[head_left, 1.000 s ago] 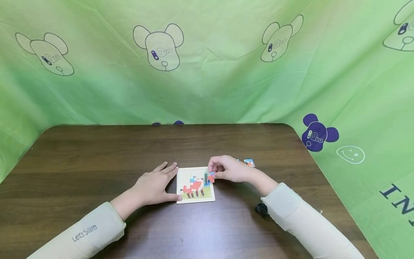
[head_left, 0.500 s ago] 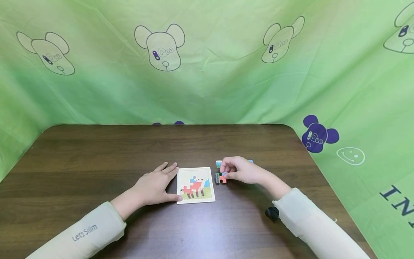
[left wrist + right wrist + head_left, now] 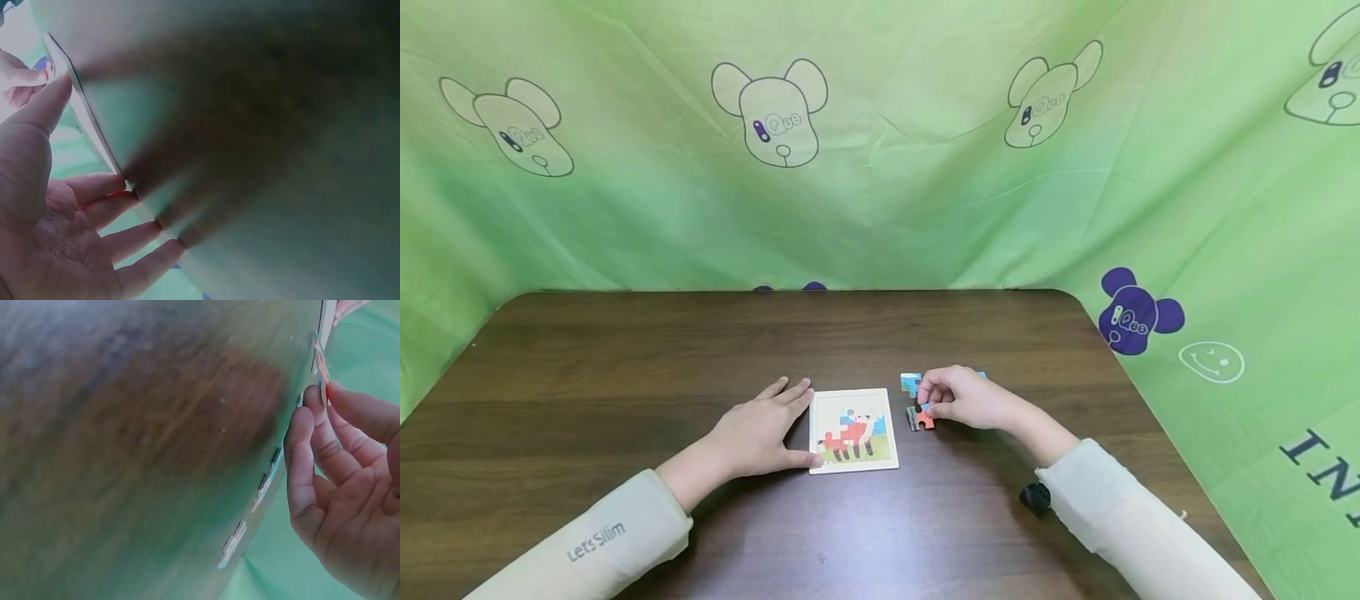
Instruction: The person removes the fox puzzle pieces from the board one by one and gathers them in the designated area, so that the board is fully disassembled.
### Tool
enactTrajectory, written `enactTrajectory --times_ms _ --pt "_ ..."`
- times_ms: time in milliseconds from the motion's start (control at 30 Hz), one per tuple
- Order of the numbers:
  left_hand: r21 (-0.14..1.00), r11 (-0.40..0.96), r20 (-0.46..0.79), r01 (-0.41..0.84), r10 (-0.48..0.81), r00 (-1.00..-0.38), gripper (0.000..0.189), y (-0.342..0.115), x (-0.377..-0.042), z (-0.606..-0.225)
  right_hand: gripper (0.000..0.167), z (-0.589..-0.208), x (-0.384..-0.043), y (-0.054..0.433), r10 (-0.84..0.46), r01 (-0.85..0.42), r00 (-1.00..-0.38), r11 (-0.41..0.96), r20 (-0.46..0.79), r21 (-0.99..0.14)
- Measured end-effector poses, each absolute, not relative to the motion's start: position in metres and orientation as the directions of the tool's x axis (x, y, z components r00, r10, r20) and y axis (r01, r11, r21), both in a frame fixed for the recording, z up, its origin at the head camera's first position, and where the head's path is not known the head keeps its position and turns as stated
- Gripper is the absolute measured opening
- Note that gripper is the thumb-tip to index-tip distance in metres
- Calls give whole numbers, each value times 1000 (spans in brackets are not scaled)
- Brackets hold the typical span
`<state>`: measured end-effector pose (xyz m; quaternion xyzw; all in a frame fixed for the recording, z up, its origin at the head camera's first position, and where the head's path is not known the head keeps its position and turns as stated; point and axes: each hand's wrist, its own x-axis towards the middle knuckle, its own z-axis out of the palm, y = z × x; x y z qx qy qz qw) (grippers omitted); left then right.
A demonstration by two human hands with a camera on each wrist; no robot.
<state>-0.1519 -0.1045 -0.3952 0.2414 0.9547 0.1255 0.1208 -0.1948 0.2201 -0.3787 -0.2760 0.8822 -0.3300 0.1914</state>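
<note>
A square wooden puzzle tray lies on the table, with part of a red fox picture fitted inside it. My left hand rests at its left side, thumb on the lower left corner and fingertips near the upper left one; in the left wrist view those fingers look spread and nearly straight. Right of the tray, my right hand pinches a red and dark green jigsaw piece between thumb and fingertips. The right wrist view shows this piece edge-on and tilted.
A blue and green jigsaw piece lies just beyond the right fingers. More loose pieces lie on the table beside the right hand, mostly hidden by it in the head view. A patterned green curtain hangs behind the brown table.
My right hand has drawn the jigsaw piece away from the tray's right edge, to the right, then slightly toward me, tilting it a little. The left hand has stayed still.
</note>
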Motion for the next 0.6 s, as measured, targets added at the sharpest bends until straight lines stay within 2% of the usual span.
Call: enactTrajectory --times_ms 600 --pt "307 847 -167 435 497 -851 96 -104 -152 -395 6 -379 -195 220 -604 -377 -781 659 -160 -651"
